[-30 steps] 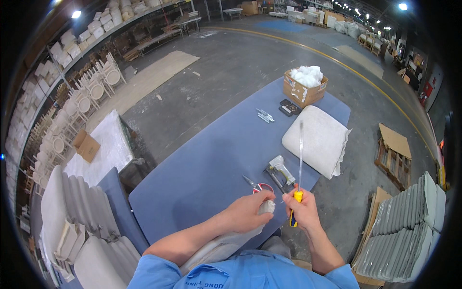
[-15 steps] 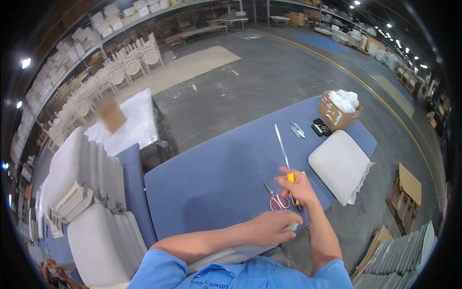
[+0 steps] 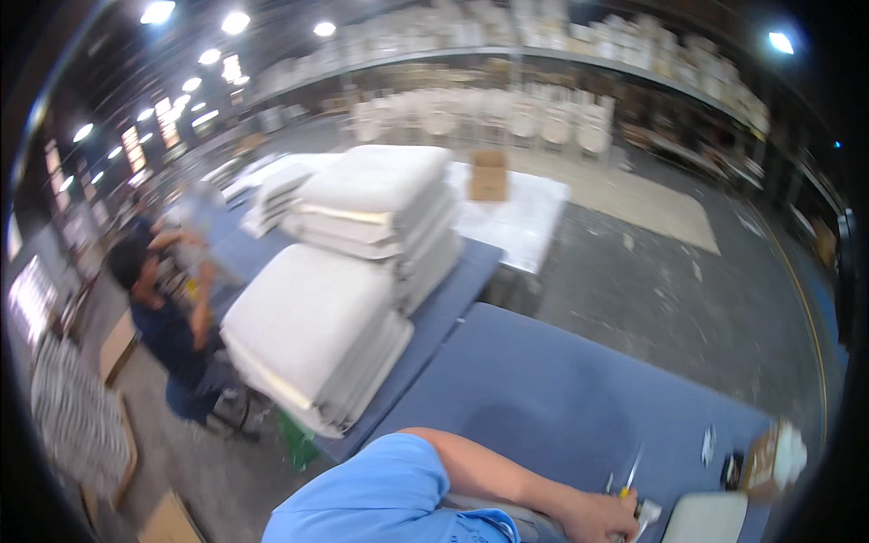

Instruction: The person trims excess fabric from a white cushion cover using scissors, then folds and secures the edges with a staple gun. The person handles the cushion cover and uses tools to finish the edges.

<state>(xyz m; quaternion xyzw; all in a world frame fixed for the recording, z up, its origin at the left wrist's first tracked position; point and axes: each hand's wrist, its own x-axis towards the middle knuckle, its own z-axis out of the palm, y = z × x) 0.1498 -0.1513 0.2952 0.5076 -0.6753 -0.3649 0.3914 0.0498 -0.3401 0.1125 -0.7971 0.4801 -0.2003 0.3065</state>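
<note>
My left hand (image 3: 597,518) is low at the right, over the near edge of the blue-covered table (image 3: 543,371). Its fingers are curled, and whatever they close on is hidden or blurred. Just beyond the fingers lies a long, thin-bladed tool (image 3: 635,469) with a yellow handle, partly covered by the hand. A small whitish thing (image 3: 648,512) shows beside the fingertips, too smeared to name. Farther right is a pale seat cushion (image 3: 708,519), cut off by the lower rim. My right hand is out of the picture.
Stacked pale cushions (image 3: 317,317) stand on the adjoining table at left. Beyond them, a cardboard box (image 3: 489,176) sits on a white-covered table. A co-worker (image 3: 172,308) sits at far left. At right are a box with white stuffing (image 3: 774,457) and a black case (image 3: 731,471).
The view has swung left, bringing the cushion stacks and co-worker to the middle and left. My right hand, earlier at the yellow-handled tool, has left the picture. My left hand stays curled.
</note>
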